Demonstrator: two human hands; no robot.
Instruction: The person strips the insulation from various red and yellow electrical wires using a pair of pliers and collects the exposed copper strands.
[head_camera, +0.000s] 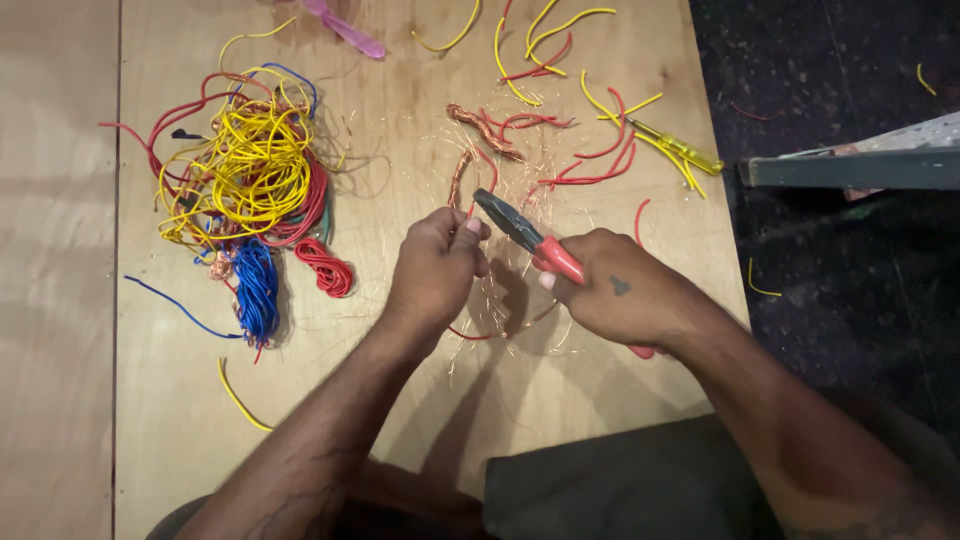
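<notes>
We pinch a red wire (470, 212) in our left hand (435, 275) while our right hand (620, 295) grips red-handled pliers (530, 240) at its end. Beyond lie bare copper strands (485, 130) and stripped sheath scraps (590, 150); far left, a big tangled wire pile (250, 170) on the table (400, 400) looks unstripped.

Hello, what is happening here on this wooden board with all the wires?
A person sits over a plywood board. The right hand holds red-handled pliers, their dark nose pointing toward the left hand, which pinches a thin red wire. Bare copper strands and cut red and yellow insulation pieces lie beyond the hands. A tangle of yellow, red and blue wires sits at the left, and a yellow screwdriver at the right.
</notes>
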